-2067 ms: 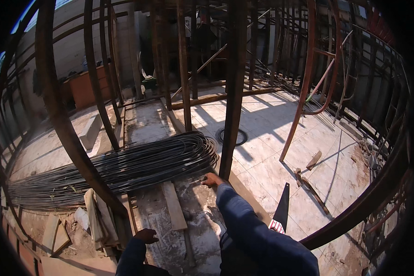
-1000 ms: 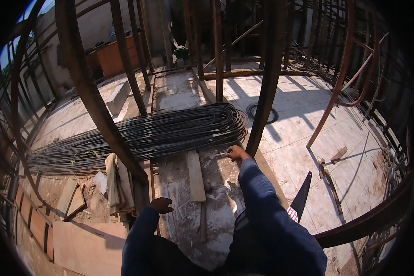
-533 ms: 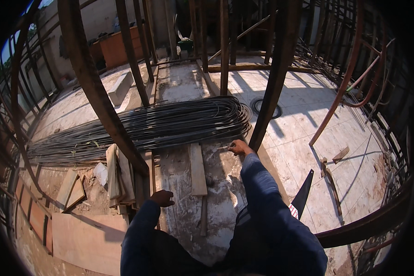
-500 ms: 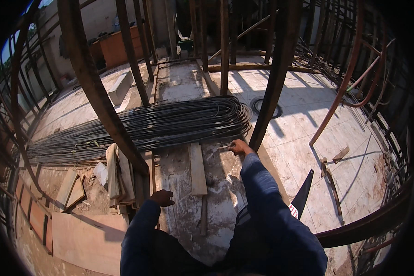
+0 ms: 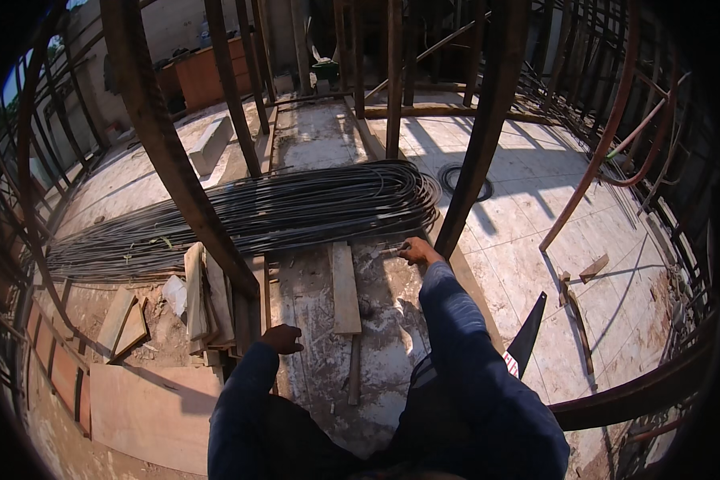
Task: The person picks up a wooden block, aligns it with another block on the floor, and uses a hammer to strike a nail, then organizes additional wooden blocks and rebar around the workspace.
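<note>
My right hand [image 5: 417,251] reaches forward over the dusty floor, just in front of a long bundle of dark bent metal rods [image 5: 296,208]. Its fingers are pinched together; a small thin thing seems to stick out from them, too small to name. My left hand [image 5: 282,339] hovers lower, beside an upright wooden post, holding nothing, thumb and finger apart. Between the two hands lies a short wooden plank [image 5: 345,292], with a narrow stick [image 5: 354,372] poking out at its near end. Beside my right forearm shows a dark tapered blade [image 5: 526,336], like a handsaw's; its handle is hidden.
Slanting wooden posts [image 5: 168,152] [image 5: 484,120] rise on both sides of my reach. Stacked board offcuts [image 5: 208,300] and a plywood sheet [image 5: 152,412] lie at the left. A coil of wire [image 5: 466,184] rests beyond the right post, and a reddish bent pipe [image 5: 592,172] stands farther right.
The view has tilted slightly, so the rod bundle and plank sit a little higher. Both hands keep nearly the same places and poses.
</note>
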